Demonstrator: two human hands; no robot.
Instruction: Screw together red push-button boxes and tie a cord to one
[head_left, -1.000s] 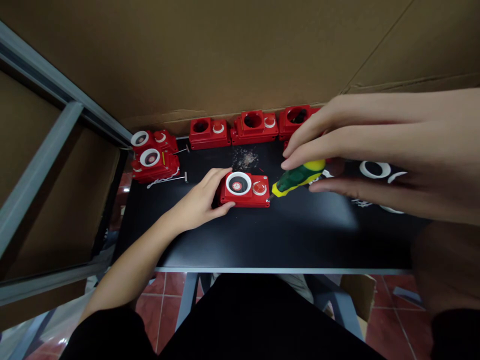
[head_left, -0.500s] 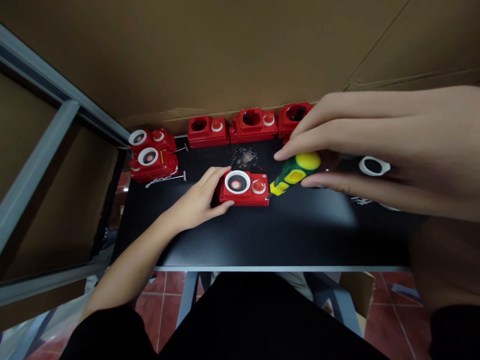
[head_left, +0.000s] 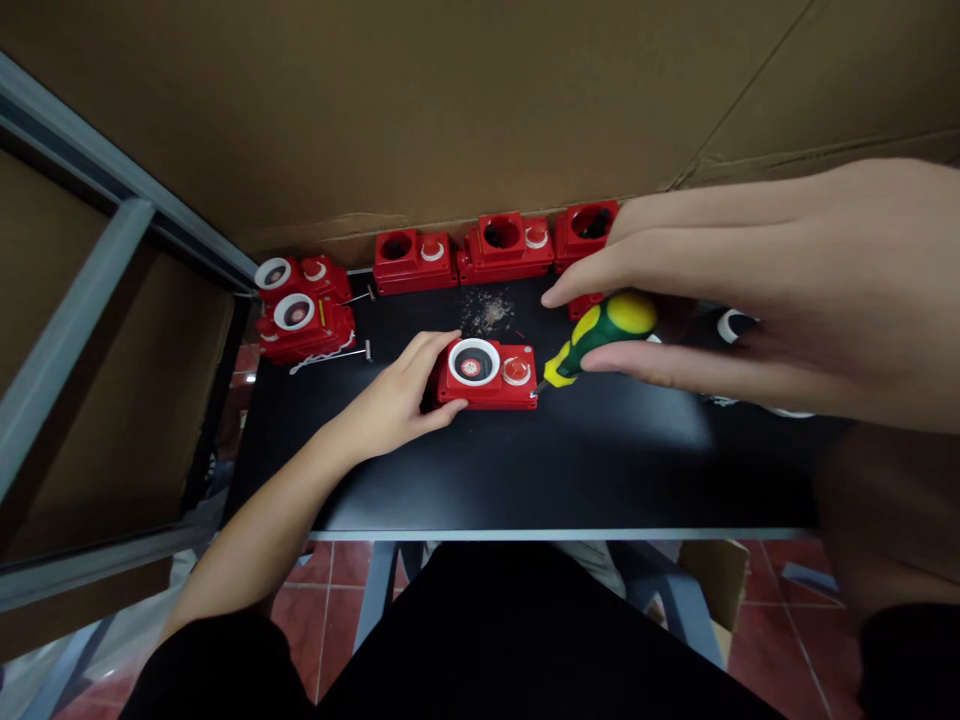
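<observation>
A red box-shaped device (head_left: 491, 392) with a white-ringed round window and a red knob lies on the black table. My left hand (head_left: 405, 390) grips its left end, thumb at the near side and fingers at the far side. The screwdriver (head_left: 600, 335), with its green and yellow handle, is tilted, its shaft tip at the device's near right corner. My right hand (head_left: 720, 290) holds this handle between thumb and fingers. A small bright spot, perhaps a screw head, shows at the tip.
Along the cardboard wall (head_left: 487, 120) stand several red housings (head_left: 416, 262) with open round holes. Two finished-looking red devices (head_left: 300, 325) with small metal hammers (head_left: 367, 350) sit at the left. Debris (head_left: 487, 312) lies behind the held device. White rings (head_left: 727, 325) are partly hidden at the right.
The screwdriver handle has turned and leans a little further right, and my right thumb has shifted along it to the left. My left hand and the device stay in place.
</observation>
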